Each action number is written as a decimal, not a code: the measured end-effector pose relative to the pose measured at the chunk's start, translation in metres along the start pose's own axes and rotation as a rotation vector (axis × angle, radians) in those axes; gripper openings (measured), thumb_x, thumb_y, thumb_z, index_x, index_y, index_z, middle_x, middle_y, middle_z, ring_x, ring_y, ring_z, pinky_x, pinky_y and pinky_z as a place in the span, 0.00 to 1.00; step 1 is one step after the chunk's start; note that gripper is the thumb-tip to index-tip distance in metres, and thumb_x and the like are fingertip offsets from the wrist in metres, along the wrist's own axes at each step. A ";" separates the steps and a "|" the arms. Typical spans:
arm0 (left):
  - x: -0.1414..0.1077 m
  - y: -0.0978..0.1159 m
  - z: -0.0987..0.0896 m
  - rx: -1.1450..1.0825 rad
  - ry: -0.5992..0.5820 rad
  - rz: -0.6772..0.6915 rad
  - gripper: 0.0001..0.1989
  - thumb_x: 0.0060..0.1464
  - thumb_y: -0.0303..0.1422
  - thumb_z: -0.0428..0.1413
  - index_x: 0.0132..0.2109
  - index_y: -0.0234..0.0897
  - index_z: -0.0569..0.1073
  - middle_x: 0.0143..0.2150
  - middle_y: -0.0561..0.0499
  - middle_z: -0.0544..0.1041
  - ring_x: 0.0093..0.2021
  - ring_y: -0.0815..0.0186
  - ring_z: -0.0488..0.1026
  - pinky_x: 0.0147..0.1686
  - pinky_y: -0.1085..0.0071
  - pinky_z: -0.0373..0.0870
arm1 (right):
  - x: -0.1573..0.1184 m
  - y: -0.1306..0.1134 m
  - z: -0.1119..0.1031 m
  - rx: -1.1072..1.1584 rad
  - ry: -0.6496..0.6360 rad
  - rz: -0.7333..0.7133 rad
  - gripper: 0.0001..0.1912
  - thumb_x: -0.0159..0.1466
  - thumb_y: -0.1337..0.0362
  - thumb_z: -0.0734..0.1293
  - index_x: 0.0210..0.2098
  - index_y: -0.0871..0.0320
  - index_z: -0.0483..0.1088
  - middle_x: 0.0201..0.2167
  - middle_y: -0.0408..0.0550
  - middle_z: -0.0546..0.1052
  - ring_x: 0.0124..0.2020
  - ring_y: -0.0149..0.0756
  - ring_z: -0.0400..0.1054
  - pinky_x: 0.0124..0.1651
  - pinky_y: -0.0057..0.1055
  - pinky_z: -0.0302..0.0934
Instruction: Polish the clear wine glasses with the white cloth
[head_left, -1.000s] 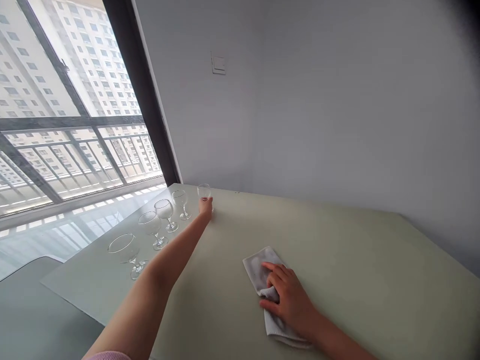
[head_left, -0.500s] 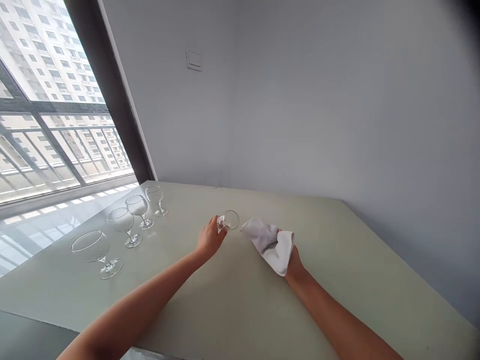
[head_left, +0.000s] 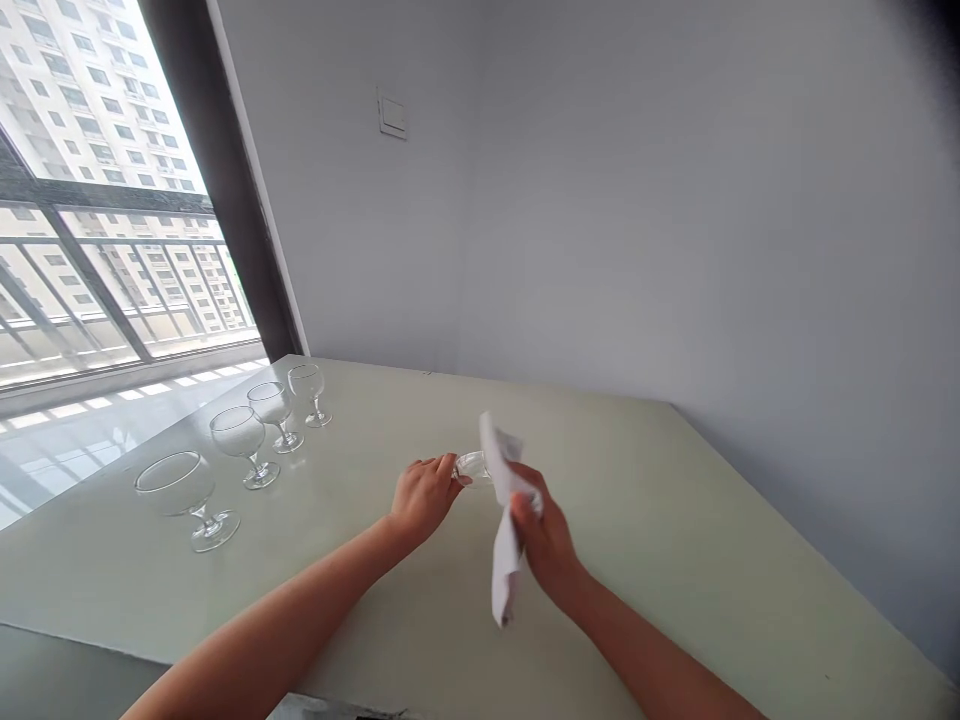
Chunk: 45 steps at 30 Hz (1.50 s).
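While both hands are over the table, what does the left hand have?

It's closed around a small glass, fingers wrapped over the near side. The glass is tipped well over, with its rim facing right. I can't tell whether it touches the table.

And the right hand?

Clenched on a white cloth, which hangs in a long, loose fold, its top end right by the glass.

Touching it?

Possibly, at the top edge, but the cloth blocks that spot, so I can't say.

What else is on the table?

Four stemmed glasses, upright in a row along the side by the window, well apart from the hands. The nearest has the widest bowl. Up on the wall, there's a switch.
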<state>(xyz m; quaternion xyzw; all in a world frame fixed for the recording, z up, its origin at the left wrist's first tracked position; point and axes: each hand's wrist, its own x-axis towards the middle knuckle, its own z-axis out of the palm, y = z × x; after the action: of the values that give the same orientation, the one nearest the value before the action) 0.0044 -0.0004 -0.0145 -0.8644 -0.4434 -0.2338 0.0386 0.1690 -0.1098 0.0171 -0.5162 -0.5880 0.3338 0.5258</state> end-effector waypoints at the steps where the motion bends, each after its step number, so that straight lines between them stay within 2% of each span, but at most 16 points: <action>1: -0.001 0.000 -0.001 0.007 0.001 0.015 0.11 0.58 0.40 0.44 0.34 0.38 0.65 0.28 0.51 0.74 0.28 0.65 0.70 0.29 0.69 0.55 | -0.003 -0.004 0.007 -0.065 -0.030 -0.058 0.26 0.61 0.49 0.56 0.56 0.51 0.59 0.54 0.49 0.63 0.56 0.45 0.53 0.56 0.41 0.50; 3: -0.001 -0.002 -0.001 0.046 0.003 0.049 0.09 0.57 0.38 0.46 0.34 0.38 0.65 0.27 0.51 0.73 0.28 0.65 0.69 0.29 0.69 0.54 | -0.005 -0.007 0.015 -0.161 -0.072 -0.121 0.24 0.61 0.54 0.59 0.56 0.51 0.59 0.54 0.50 0.63 0.55 0.45 0.54 0.55 0.41 0.50; 6: -0.002 -0.006 -0.004 0.127 0.026 0.135 0.08 0.57 0.35 0.46 0.35 0.37 0.66 0.27 0.50 0.73 0.29 0.65 0.68 0.29 0.68 0.54 | -0.003 -0.002 0.010 -0.127 -0.138 0.025 0.25 0.60 0.55 0.61 0.56 0.53 0.59 0.44 0.50 0.70 0.44 0.42 0.63 0.45 0.38 0.59; 10: -0.004 -0.004 -0.009 0.131 0.087 0.284 0.08 0.57 0.33 0.47 0.41 0.37 0.67 0.27 0.49 0.72 0.34 0.63 0.67 0.34 0.66 0.56 | 0.001 0.012 -0.001 0.052 -0.235 0.222 0.23 0.58 0.55 0.63 0.51 0.53 0.64 0.31 0.44 0.72 0.33 0.36 0.64 0.37 0.34 0.59; 15: -0.007 0.002 -0.015 0.079 0.126 0.457 0.16 0.56 0.28 0.47 0.52 0.41 0.62 0.32 0.50 0.74 0.40 0.64 0.68 0.51 0.59 0.52 | 0.009 0.029 -0.005 0.380 -0.253 0.338 0.18 0.53 0.57 0.68 0.42 0.56 0.71 0.30 0.45 0.73 0.33 0.35 0.65 0.39 0.33 0.59; 19: -0.005 0.000 -0.019 -0.007 0.116 0.475 0.18 0.57 0.33 0.47 0.55 0.47 0.61 0.35 0.52 0.75 0.36 0.68 0.70 0.54 0.59 0.51 | 0.012 0.026 -0.011 0.558 -0.207 0.405 0.15 0.55 0.55 0.67 0.37 0.58 0.72 0.27 0.45 0.72 0.28 0.32 0.64 0.33 0.30 0.58; 23: 0.000 -0.008 -0.027 -0.188 -0.035 0.421 0.19 0.55 0.42 0.49 0.53 0.46 0.65 0.29 0.52 0.75 0.31 0.68 0.71 0.42 0.67 0.60 | 0.003 0.011 -0.014 0.261 -0.302 0.276 0.14 0.54 0.58 0.67 0.38 0.57 0.71 0.28 0.43 0.71 0.29 0.31 0.61 0.34 0.29 0.56; 27: 0.003 -0.012 -0.039 -0.465 -0.461 0.357 0.19 0.53 0.45 0.49 0.50 0.47 0.68 0.26 0.55 0.74 0.26 0.70 0.70 0.30 0.74 0.62 | -0.005 0.008 -0.013 0.005 -0.381 0.196 0.11 0.54 0.60 0.67 0.35 0.57 0.71 0.29 0.42 0.71 0.31 0.32 0.61 0.34 0.30 0.56; 29: 0.002 -0.007 -0.043 -0.474 -0.541 0.359 0.16 0.54 0.43 0.49 0.48 0.47 0.70 0.25 0.55 0.74 0.25 0.70 0.70 0.30 0.73 0.63 | -0.002 0.012 -0.013 0.056 -0.372 0.208 0.11 0.53 0.60 0.68 0.34 0.58 0.72 0.28 0.43 0.71 0.31 0.33 0.62 0.35 0.30 0.57; 30: 0.001 -0.004 -0.045 -0.416 -0.468 0.356 0.15 0.54 0.42 0.49 0.47 0.46 0.70 0.27 0.54 0.74 0.28 0.68 0.71 0.34 0.71 0.63 | 0.000 0.014 -0.013 0.129 -0.334 0.230 0.12 0.52 0.60 0.68 0.34 0.58 0.72 0.28 0.44 0.72 0.31 0.34 0.63 0.35 0.30 0.58; 33: -0.004 0.010 -0.045 -0.145 -0.075 0.363 0.15 0.55 0.34 0.50 0.50 0.45 0.67 0.36 0.49 0.75 0.42 0.62 0.70 0.48 0.61 0.59 | 0.010 0.019 -0.012 0.427 -0.175 0.329 0.15 0.52 0.57 0.68 0.37 0.59 0.72 0.29 0.47 0.73 0.33 0.36 0.66 0.36 0.31 0.60; 34: -0.005 0.013 -0.045 -0.084 -0.003 0.383 0.16 0.55 0.32 0.50 0.51 0.44 0.66 0.37 0.48 0.75 0.43 0.61 0.69 0.50 0.58 0.56 | 0.012 0.019 -0.012 0.506 -0.154 0.355 0.16 0.53 0.56 0.68 0.37 0.59 0.72 0.29 0.48 0.73 0.33 0.36 0.66 0.36 0.31 0.60; 36: -0.007 0.016 -0.045 -0.045 0.013 0.414 0.15 0.57 0.32 0.47 0.52 0.42 0.66 0.32 0.48 0.74 0.39 0.63 0.70 0.49 0.59 0.57 | 0.013 0.018 -0.012 0.565 -0.180 0.368 0.16 0.54 0.55 0.67 0.37 0.59 0.72 0.30 0.48 0.73 0.32 0.36 0.66 0.35 0.31 0.60; 39: -0.004 0.008 -0.048 -0.176 -0.121 0.332 0.15 0.56 0.39 0.47 0.48 0.41 0.70 0.27 0.51 0.73 0.30 0.66 0.69 0.39 0.66 0.62 | 0.008 0.011 -0.016 0.384 -0.249 0.273 0.16 0.53 0.57 0.68 0.38 0.58 0.72 0.32 0.47 0.73 0.36 0.37 0.65 0.38 0.32 0.59; 44: 0.005 -0.008 -0.048 -0.692 -0.759 0.245 0.18 0.54 0.47 0.46 0.33 0.40 0.74 0.25 0.53 0.73 0.23 0.71 0.68 0.25 0.75 0.61 | 0.003 0.004 -0.030 0.050 -0.452 0.203 0.08 0.53 0.60 0.68 0.30 0.58 0.72 0.26 0.43 0.71 0.30 0.34 0.63 0.34 0.31 0.57; 45: 0.005 -0.007 -0.047 -0.709 -0.804 0.251 0.19 0.55 0.46 0.45 0.32 0.39 0.74 0.26 0.53 0.74 0.23 0.70 0.68 0.24 0.75 0.61 | 0.005 0.005 -0.031 0.074 -0.459 0.219 0.08 0.52 0.60 0.69 0.30 0.58 0.73 0.26 0.43 0.71 0.30 0.34 0.63 0.34 0.31 0.57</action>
<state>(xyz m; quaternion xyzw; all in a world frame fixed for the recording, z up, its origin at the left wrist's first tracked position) -0.0162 -0.0050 0.0284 -0.8920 -0.2107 -0.0139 -0.3996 0.2003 -0.1083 0.0204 -0.4678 -0.6201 0.5184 0.3577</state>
